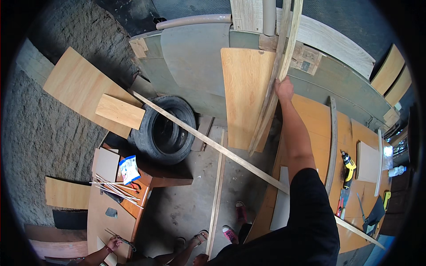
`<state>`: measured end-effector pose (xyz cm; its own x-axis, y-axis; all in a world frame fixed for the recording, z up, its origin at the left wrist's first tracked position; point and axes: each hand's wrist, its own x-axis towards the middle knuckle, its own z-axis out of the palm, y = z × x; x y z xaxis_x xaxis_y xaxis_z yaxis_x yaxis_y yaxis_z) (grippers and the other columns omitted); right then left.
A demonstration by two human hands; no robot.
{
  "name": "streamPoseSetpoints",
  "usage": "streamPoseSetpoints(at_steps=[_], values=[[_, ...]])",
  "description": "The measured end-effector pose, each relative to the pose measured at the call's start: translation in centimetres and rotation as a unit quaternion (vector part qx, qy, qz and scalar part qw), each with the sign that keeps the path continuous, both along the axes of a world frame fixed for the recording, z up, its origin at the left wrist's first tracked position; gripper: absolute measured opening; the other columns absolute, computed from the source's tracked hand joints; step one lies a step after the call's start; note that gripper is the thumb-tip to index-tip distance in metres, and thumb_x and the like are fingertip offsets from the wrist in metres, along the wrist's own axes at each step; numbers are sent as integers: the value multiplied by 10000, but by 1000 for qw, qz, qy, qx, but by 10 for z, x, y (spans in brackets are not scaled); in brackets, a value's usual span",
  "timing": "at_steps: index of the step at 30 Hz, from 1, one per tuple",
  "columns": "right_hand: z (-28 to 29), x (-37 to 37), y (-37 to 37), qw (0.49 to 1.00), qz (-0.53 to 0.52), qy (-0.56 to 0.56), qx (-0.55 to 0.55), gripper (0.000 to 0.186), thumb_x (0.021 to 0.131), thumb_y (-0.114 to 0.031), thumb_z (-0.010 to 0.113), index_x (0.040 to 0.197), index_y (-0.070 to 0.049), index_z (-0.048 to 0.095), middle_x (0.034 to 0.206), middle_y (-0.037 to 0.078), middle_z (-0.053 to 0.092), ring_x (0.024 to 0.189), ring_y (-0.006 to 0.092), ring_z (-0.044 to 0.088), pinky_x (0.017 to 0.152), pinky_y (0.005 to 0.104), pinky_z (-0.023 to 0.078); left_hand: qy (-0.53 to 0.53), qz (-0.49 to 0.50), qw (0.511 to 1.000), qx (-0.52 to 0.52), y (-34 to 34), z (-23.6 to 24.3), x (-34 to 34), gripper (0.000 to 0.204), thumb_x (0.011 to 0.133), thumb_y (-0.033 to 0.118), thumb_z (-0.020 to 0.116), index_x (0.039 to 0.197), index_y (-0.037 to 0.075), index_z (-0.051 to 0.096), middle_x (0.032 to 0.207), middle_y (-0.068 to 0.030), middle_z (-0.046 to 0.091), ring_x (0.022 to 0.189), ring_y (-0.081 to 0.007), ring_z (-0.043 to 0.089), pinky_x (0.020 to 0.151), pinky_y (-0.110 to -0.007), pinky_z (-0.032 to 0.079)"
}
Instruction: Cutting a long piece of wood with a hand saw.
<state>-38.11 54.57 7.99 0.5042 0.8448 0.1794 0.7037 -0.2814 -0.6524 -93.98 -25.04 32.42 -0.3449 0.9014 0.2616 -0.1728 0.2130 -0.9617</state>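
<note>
My right arm, in a black sleeve, reaches up to the far side. Its hand (pixel 284 88) is closed on a long light wooden strip (pixel 290 44), beside a greyer strip (pixel 278 55) that leans close along it. A wide wooden board (pixel 246 88) stands upright just left of these. At the lower edge my left hand (pixel 200 260), only partly in view, is closed round another wooden strip (pixel 217 190) that slopes up and away across the floor. A third long strip (pixel 213 144) crosses diagonally, passing under my right arm.
A car tyre (pixel 166 128) stands left of centre among boards. At lower left, a co-worker's hand (pixel 114 243) is over a wooden cabinet (pixel 146 190) bearing thin sticks (pixel 117 190) and a packet (pixel 129 170). A yellow-black drill (pixel 348 168) lies on the orange panel (pixel 306 119) at right.
</note>
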Motion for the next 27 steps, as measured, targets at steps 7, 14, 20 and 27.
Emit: streamPoseSetpoints(at_steps=[7,14,20,27], values=[[56,17,-69,991,36,-34,125,446,861,-430,620,1057,-32,578,915,256,673,875,447,650,773,522,511,-867,337,334,151,13,-397,183,359,908,387,550,999,60,667,887,-142,698,837,-276,684,770,-406,530],[198,48,-180,972,88,36,214,376,857,-393,715,908,-32,620,660,44,588,601,118,595,565,288,476,-927,-1,376,-1,32,-423,164,366,920,407,574,1027,72,678,833,-128,703,789,-281,695,759,-399,536],[257,74,-238,927,88,69,358,385,864,-391,721,882,-21,616,658,-12,538,590,46,473,542,243,425,-954,104,230,160,99,-376,191,250,923,298,622,981,58,663,849,-128,694,778,-248,692,728,-362,543],[263,93,-286,897,25,78,435,359,884,-375,707,848,-35,596,632,-17,521,563,54,464,514,237,397,-986,6,94,140,139,-349,206,173,958,200,594,995,34,628,739,-11,613,682,-87,587,668,-267,501]])
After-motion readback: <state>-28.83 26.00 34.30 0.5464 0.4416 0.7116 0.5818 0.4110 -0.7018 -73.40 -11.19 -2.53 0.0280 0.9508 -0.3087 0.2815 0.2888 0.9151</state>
